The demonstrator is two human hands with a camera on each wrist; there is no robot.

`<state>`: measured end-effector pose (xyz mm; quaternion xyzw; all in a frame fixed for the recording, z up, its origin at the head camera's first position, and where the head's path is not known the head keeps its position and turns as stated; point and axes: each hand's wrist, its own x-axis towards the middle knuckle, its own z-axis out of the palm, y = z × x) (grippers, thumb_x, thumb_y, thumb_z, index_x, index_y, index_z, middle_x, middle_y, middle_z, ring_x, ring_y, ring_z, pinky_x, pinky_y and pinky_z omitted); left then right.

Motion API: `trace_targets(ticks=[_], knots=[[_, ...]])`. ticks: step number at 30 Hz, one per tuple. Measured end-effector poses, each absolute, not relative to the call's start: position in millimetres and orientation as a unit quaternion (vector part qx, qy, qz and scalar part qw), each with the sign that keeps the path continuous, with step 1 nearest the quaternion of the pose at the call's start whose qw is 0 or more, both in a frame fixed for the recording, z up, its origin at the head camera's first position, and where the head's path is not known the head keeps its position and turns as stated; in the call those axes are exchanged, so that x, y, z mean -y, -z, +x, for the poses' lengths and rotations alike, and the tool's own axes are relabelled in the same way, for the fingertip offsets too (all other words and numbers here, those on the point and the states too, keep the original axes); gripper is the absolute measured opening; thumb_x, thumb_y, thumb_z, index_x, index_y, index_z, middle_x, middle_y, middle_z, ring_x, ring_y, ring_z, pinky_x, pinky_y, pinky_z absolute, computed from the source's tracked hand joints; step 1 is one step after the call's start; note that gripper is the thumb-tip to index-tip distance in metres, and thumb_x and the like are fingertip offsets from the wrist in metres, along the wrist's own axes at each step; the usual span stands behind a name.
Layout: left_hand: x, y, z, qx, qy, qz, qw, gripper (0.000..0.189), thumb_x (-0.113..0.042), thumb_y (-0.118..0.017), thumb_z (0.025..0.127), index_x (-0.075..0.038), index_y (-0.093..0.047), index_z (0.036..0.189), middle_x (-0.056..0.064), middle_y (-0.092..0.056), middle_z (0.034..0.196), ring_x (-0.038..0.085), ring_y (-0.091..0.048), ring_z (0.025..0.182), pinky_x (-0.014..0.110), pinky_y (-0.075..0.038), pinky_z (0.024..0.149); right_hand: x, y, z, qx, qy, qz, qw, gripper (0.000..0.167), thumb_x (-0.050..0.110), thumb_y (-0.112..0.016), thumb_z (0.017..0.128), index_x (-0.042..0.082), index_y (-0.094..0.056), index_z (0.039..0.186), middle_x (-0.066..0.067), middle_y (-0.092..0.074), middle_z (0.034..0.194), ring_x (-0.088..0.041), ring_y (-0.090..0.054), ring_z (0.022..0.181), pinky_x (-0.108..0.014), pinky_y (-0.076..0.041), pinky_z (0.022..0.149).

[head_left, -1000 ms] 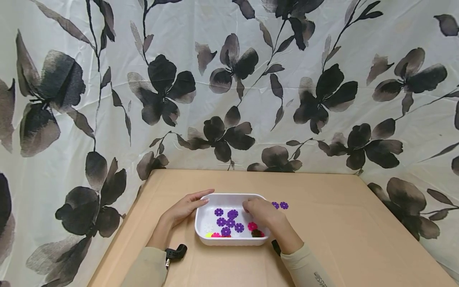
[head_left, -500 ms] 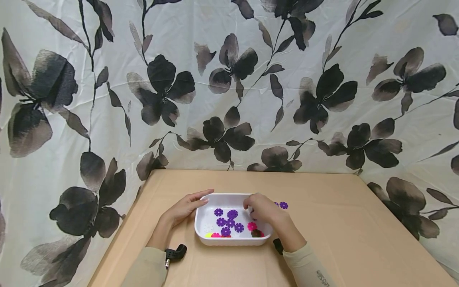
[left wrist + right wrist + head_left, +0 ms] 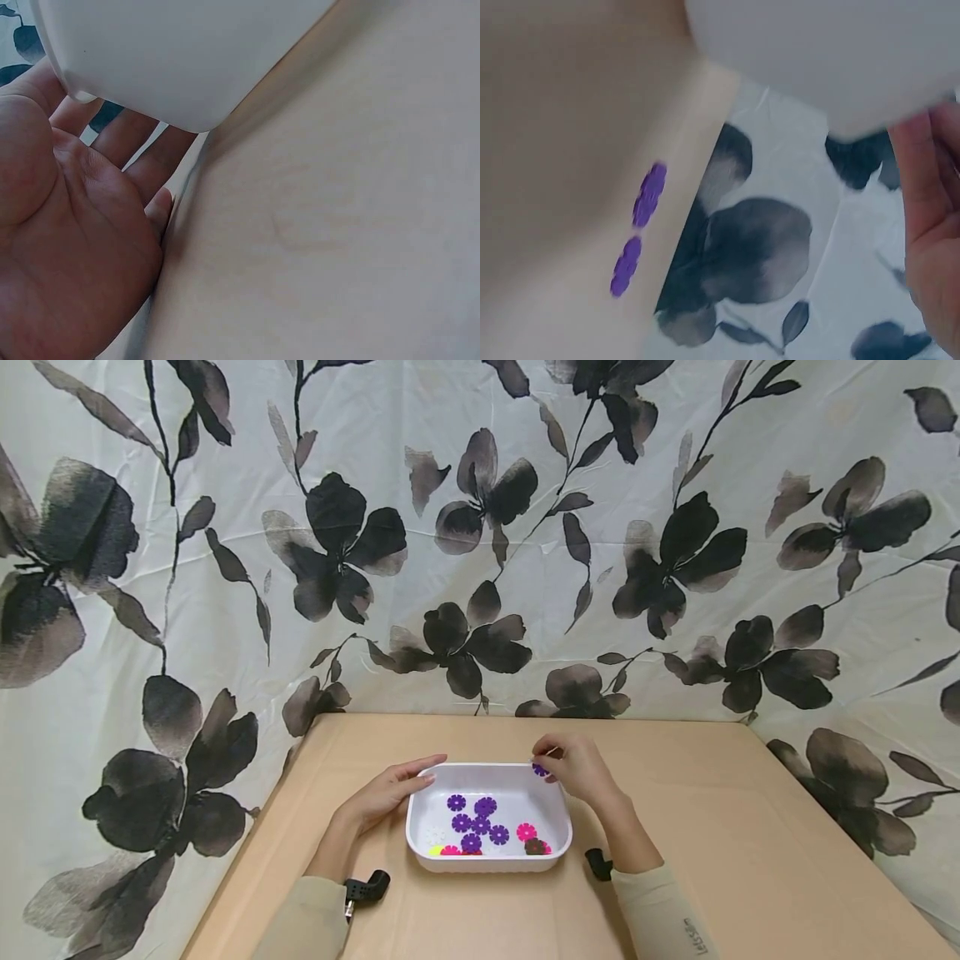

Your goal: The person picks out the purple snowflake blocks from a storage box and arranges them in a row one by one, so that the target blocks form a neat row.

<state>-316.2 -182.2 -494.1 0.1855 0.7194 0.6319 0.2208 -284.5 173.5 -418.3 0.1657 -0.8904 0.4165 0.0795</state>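
Note:
A shallow white plastic tray (image 3: 420, 839) stands on the table. My left hand (image 3: 386, 795) holds its back left corner, thumb at the rim; in the left wrist view the fingers (image 3: 124, 139) reach along the tray's outer side. Above the back right corner, my right hand (image 3: 581, 768) pinches a purple flower-shaped disc (image 3: 539, 770) between thumb and fingertips. Several more purple discs (image 3: 482, 825) lie in the middle of the tray. Pink (image 3: 527, 832), brown and yellow pieces sit along its front wall. The right wrist view shows only part of the right hand (image 3: 937, 225).
Two purple discs (image 3: 649, 194) lie on the table beyond the tray, hidden behind the right hand in the head view. The tan tabletop (image 3: 720, 843) ends at a hanging white cloth (image 3: 570, 635) with dark flowers.
My right hand has come up out of the tray's right part to its back right corner, bringing a purple disc. The left hand stays at the tray.

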Motion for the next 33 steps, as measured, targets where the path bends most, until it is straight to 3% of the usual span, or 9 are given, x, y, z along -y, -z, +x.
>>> trace_targets(ticks=[4, 8, 16, 24, 28, 33], knots=[[182.3, 494.2, -316.0, -0.716, -0.635, 0.186, 0.223, 0.055, -0.025, -0.057, 0.108, -0.013, -0.042, 0.160, 0.004, -0.040, 0.167, 0.028, -0.034, 0.155, 0.040, -0.037, 0.123, -192.9, 417.9, -288.8, 0.883, -0.427, 0.128, 0.147, 0.009, 0.001, -0.075, 0.094, 0.007, -0.077, 0.100, -0.010, -0.076, 0.093, -0.018, -0.074, 0.077, -0.024, -0.064, 0.066], [183.4, 494.1, -316.1, -0.717, -0.634, 0.184, 0.223, 0.053, -0.026, -0.059, 0.108, -0.017, -0.045, 0.159, 0.004, -0.041, 0.166, 0.028, -0.035, 0.155, 0.040, -0.037, 0.123, -213.1, 417.2, -291.4, 0.883, -0.428, 0.100, 0.164, 0.008, 0.003, -0.072, 0.097, 0.006, -0.077, 0.103, -0.012, -0.077, 0.095, -0.019, -0.075, 0.081, -0.024, -0.064, 0.072], [184.0, 495.4, -315.6, -0.725, -0.627, 0.178, 0.222, 0.053, -0.028, -0.059, 0.107, -0.019, -0.047, 0.158, 0.000, -0.041, 0.166, 0.025, -0.032, 0.156, 0.036, -0.036, 0.123, -251.8, 425.6, -290.6, 0.907, -0.404, 0.033, 0.111, 0.011, 0.009, -0.071, 0.099, 0.005, -0.075, 0.108, -0.013, -0.074, 0.096, -0.024, -0.072, 0.080, -0.029, -0.064, 0.069], [184.6, 497.1, -313.3, -0.720, -0.631, 0.183, 0.223, 0.051, -0.027, -0.059, 0.108, -0.022, -0.049, 0.157, 0.002, -0.042, 0.166, 0.028, -0.034, 0.155, 0.038, -0.038, 0.122, -278.5, 442.3, -291.1, 0.923, -0.383, 0.018, 0.037, 0.024, -0.004, -0.070, 0.095, -0.008, -0.068, 0.119, -0.021, -0.072, 0.103, -0.021, -0.071, 0.080, -0.033, -0.065, 0.073], [184.8, 496.8, -313.2, -0.719, -0.632, 0.185, 0.222, 0.050, -0.026, -0.059, 0.108, -0.022, -0.049, 0.157, 0.002, -0.041, 0.166, 0.027, -0.031, 0.157, 0.039, -0.036, 0.124, -285.4, 447.2, -288.4, 0.933, -0.360, 0.015, 0.018, 0.024, -0.004, -0.071, 0.094, -0.009, -0.070, 0.117, -0.021, -0.072, 0.102, -0.022, -0.068, 0.083, -0.032, -0.065, 0.074], [185.7, 495.4, -313.2, -0.720, -0.630, 0.185, 0.226, 0.053, -0.027, -0.059, 0.108, -0.019, -0.046, 0.159, 0.003, -0.040, 0.167, 0.026, -0.031, 0.156, 0.031, -0.039, 0.121, -289.4, 451.3, -285.6, 0.931, -0.365, -0.005, -0.013, 0.022, -0.004, -0.073, 0.093, -0.006, -0.073, 0.115, -0.017, -0.072, 0.100, -0.023, -0.066, 0.085, -0.030, -0.063, 0.076]])
